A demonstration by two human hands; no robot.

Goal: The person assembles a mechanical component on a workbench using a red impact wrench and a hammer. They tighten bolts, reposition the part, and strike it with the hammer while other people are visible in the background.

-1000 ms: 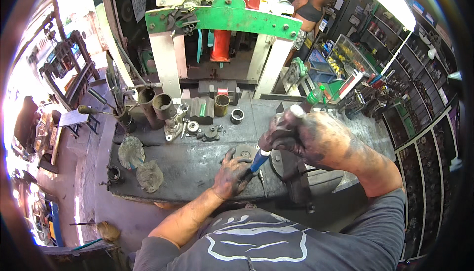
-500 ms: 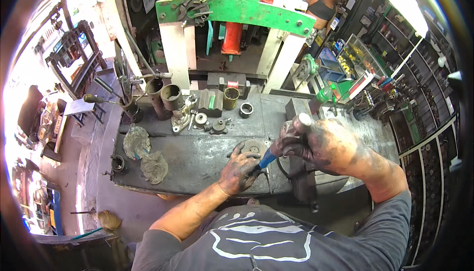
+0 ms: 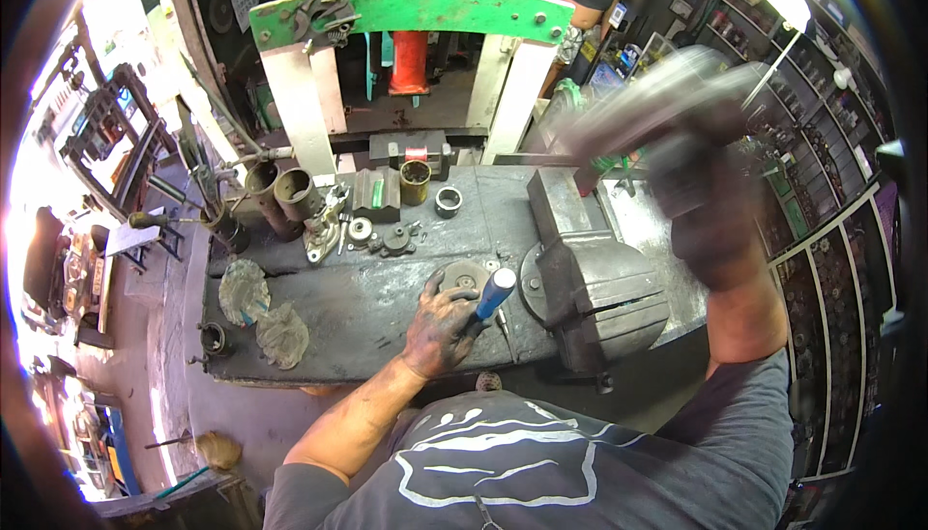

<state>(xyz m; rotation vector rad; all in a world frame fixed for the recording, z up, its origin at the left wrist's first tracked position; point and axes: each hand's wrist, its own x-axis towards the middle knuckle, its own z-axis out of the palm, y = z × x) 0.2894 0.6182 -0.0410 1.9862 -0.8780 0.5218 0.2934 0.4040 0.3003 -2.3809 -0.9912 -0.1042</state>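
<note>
Two crumpled pale-grey clumps (image 3: 244, 290) lie on one black bench (image 3: 358, 313), the left hand (image 3: 441, 329), some fingers spread near one round grey disc (image 3: 468, 279), grips one blue, white-ended handle (image 3: 493, 296) left of one dark metal vise (image 3: 604, 288), and the raised right hand (image 3: 694, 182) is too blurred to tell its closure or hold.

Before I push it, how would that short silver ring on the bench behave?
The silver ring looks metallic, so it's probably rigid and heavy for its size. Sitting on its end, it would likely slide; knocked onto its round side, it might roll.
</note>
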